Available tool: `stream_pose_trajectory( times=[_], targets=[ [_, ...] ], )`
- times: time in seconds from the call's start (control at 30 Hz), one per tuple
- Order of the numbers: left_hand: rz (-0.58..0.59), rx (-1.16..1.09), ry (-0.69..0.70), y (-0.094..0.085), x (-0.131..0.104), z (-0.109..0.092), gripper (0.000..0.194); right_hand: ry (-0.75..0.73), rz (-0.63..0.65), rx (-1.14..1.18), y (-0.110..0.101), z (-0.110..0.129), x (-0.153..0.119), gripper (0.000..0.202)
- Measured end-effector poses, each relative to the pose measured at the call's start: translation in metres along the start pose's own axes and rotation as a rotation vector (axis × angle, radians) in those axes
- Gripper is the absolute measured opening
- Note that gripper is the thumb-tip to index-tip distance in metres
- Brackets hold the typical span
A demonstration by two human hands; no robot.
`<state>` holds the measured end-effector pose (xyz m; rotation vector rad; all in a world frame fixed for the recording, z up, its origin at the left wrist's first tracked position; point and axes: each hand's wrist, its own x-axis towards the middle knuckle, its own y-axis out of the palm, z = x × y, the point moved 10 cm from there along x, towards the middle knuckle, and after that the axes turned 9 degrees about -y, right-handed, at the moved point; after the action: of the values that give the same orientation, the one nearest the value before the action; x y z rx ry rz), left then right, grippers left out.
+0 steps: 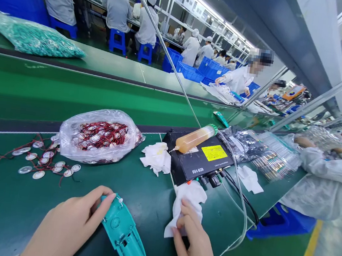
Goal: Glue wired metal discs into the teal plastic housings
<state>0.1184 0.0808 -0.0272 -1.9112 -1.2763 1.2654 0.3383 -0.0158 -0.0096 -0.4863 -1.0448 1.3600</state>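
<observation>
My left hand (77, 220) pinches the top end of a teal plastic shell (125, 236), whose hollow inner side faces up. My right hand (190, 236) has its fingers closed on a crumpled white tissue (191, 200) in front of the black RH-928 box (198, 157). On that box lies a syringe (195, 139) of amber fluid with a green cap. A second crumpled tissue (156, 158) sits at the box's left side. Loose metal discs with red and black wires (47, 157) are spread at the left, beside an open plastic bag (102, 137) full of more.
Cables and a clear tube (244, 206) run along the table's right edge. Bagged pens (276, 157) lie at the right, near a person in white (337, 168). Behind is a green conveyor (68, 92); a bag of teal parts (43, 40) rests beyond it.
</observation>
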Motion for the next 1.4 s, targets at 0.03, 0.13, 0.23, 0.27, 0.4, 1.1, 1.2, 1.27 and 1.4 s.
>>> stream_pose_trajectory(
  times=[0.03, 0.13, 0.23, 0.27, 0.4, 1.1, 1.2, 1.27, 1.4],
  targets=[
    [0.001, 0.001, -0.002, 0.0, 0.0, 0.0, 0.04, 0.023, -0.048, 0.04, -0.004, -0.003, 0.002, 0.009],
    [0.003, 0.0, 0.006, 0.0, 0.001, 0.001, 0.039, 0.165, -0.287, 0.19, -0.027, -0.021, -0.004, 0.01],
    [-0.015, -0.002, 0.014, 0.0, 0.002, 0.001, 0.039, 0.365, -0.584, 0.431, -0.056, -0.05, -0.029, 0.012],
    [-0.025, -0.001, 0.016, -0.001, 0.002, 0.001, 0.038, 0.424, -0.674, 0.531, -0.065, -0.058, -0.037, 0.014],
    [-0.036, 0.002, 0.021, 0.0, 0.003, 0.002, 0.037, 0.543, -0.917, 0.735, -0.099, -0.076, -0.059, 0.019],
    [-0.035, 0.0, 0.01, -0.003, 0.002, -0.001, 0.038, 0.069, -0.187, -0.441, -0.051, -0.035, 0.018, 0.036],
    [-0.031, 0.008, 0.007, -0.003, 0.0, -0.002, 0.039, 0.081, -0.178, -0.434, -0.035, -0.039, 0.029, 0.036],
    [-0.031, 0.007, 0.007, -0.002, 0.0, -0.002, 0.039, 0.069, -0.163, -0.392, -0.029, -0.034, 0.034, 0.034],
    [-0.023, 0.008, 0.003, 0.0, 0.001, 0.0, 0.038, 0.005, -0.099, -0.245, -0.021, -0.007, 0.038, 0.027]
  ],
)
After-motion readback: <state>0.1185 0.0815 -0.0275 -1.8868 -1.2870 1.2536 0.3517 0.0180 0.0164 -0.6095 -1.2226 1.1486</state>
